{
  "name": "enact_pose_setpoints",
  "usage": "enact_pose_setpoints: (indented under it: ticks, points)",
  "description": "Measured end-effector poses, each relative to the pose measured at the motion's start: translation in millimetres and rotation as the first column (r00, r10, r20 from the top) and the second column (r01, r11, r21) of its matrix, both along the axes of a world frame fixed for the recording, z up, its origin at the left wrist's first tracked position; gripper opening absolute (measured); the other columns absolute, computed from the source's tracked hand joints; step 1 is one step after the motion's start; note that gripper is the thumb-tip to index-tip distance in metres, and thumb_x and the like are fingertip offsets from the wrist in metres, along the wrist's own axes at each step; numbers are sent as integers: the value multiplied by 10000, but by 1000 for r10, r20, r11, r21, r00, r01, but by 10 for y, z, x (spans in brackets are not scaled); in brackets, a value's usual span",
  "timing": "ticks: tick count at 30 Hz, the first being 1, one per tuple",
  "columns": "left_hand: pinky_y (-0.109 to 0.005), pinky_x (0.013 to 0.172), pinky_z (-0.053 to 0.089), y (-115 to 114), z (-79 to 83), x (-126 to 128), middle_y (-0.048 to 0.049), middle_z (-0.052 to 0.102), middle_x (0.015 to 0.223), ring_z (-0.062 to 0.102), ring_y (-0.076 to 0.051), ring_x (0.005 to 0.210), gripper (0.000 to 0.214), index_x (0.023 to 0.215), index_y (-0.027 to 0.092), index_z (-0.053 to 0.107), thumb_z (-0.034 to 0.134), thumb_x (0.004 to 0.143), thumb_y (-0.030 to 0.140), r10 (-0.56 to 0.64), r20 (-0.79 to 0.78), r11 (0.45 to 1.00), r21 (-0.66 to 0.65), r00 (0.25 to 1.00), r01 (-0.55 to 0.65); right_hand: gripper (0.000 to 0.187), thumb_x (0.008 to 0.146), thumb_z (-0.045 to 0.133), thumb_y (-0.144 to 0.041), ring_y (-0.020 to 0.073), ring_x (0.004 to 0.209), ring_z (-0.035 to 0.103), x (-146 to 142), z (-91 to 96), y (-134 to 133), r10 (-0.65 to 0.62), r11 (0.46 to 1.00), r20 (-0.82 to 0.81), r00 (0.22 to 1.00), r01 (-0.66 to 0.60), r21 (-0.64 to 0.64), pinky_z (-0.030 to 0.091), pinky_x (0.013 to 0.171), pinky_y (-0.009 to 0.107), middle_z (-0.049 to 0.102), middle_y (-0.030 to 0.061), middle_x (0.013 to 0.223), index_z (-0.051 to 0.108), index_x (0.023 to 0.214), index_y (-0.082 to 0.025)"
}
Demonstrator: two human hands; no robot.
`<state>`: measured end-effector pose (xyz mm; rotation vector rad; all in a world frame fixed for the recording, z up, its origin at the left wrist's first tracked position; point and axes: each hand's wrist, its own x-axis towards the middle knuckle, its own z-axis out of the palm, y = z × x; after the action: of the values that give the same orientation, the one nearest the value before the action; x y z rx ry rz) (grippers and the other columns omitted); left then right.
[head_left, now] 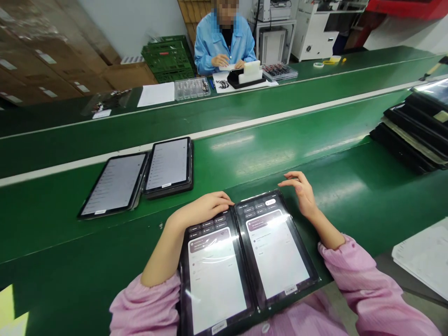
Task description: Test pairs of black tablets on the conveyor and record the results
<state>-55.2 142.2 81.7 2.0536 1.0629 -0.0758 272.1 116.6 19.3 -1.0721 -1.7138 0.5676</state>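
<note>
Two tablets lie side by side before me at the bench's front edge, screens lit with a pulled-down menu of dark tiles. Over the top of the left tablet [217, 280] rests my left hand [213, 204], its fingers stretched toward the gap between the two; nothing shows in its grasp. My right hand [301, 191] hovers just past the upper right corner of the right tablet [278, 261], fingers apart and holding nothing. A label sits at the bottom edge of each tablet, and a glossy clear film seems to cover both.
Two more lit tablets, one flat [115, 184] and one raised [170, 163], lie on the green belt [252, 154] at left. Dark tablets are stacked [416, 126] at right. Papers [425, 256] lie right of me. Across the line sits a person in a blue jacket [206, 42].
</note>
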Motion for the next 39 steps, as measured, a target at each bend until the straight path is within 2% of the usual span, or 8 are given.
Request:
enact_pose_setpoints:
  ticks: [5, 8, 15, 21, 27, 33, 37, 39]
  points:
    - [-331, 891, 469, 9, 59, 164, -40, 697, 981, 632, -218, 962, 532, 871, 220, 671, 216, 956, 482, 73, -73, 994, 83, 995, -67, 596, 1000, 261, -654, 268, 1052, 570, -38, -24, 8, 82, 979, 31, 996, -75, -190, 454, 981, 437, 561, 82, 1119, 676, 1158, -256]
    - [-333, 778, 458, -22, 92, 195, -24, 694, 858, 626, -226, 849, 546, 802, 237, 625, 153, 952, 469, 90, -178, 989, 134, 980, -67, 573, 987, 296, -659, 261, 1031, 582, -51, -62, 11, 42, 952, 70, 997, -18, -305, 465, 967, 437, 592, 92, 1099, 623, 1184, -231]
    - [-334, 777, 484, -78, 171, 129, -37, 729, 951, 660, -243, 889, 636, 914, 242, 671, 100, 961, 517, 145, -234, 987, 107, 961, -123, 524, 910, 368, -679, 211, 738, 595, 2, -177, 62, -15, 837, 72, 997, 52, -544, 507, 731, 360, 609, 46, 802, 585, 801, -214]
    - [-407, 1091, 402, -198, 141, 175, -60, 605, 1393, 559, -267, 1274, 616, 1273, 213, 640, 196, 961, 506, 36, -224, 992, 127, 974, -7, 510, 954, 388, -600, 205, 667, 602, -8, -117, 38, -13, 863, 76, 997, 49, -502, 486, 662, 341, 658, 56, 763, 646, 784, -194]
    - [-529, 1149, 340, -372, -196, 153, -180, 494, 1478, 473, -345, 1357, 675, 1433, 80, 486, 397, 876, 452, -29, -336, 961, 251, 941, 119, 392, 992, 413, -408, 234, 835, 615, -125, -29, -69, -66, 915, 231, 971, 151, -373, 479, 807, 377, 653, 74, 852, 656, 765, -201]
    - [-545, 1086, 424, -375, -578, 0, -220, 492, 1468, 470, -389, 1354, 724, 1442, 49, 464, 417, 849, 462, -32, -398, 928, 328, 917, 175, 276, 933, 548, -405, 230, 1070, 591, -228, -115, -63, -112, 895, -151, 982, 34, -446, 437, 1031, 382, 625, 80, 1087, 695, 820, -202]
    - [-552, 995, 497, -304, -778, -97, -231, 505, 1453, 490, -409, 1330, 729, 1437, 67, 487, 372, 870, 510, -1, -422, 912, 371, 907, 173, 410, 864, 605, -584, 266, 1131, 594, -253, -175, -16, -93, 851, -596, 798, -247, -463, 455, 1044, 407, 620, 100, 1194, 720, 880, -191]
    - [-527, 981, 518, -222, -800, -152, -201, 534, 1437, 522, -392, 1305, 706, 1440, 110, 499, 358, 882, 518, -12, -385, 921, 355, 923, 160, 471, 850, 605, -643, 289, 1178, 578, -237, -177, 11, -87, 855, -624, 777, -263, -447, 438, 1067, 421, 601, 112, 1258, 724, 844, -188]
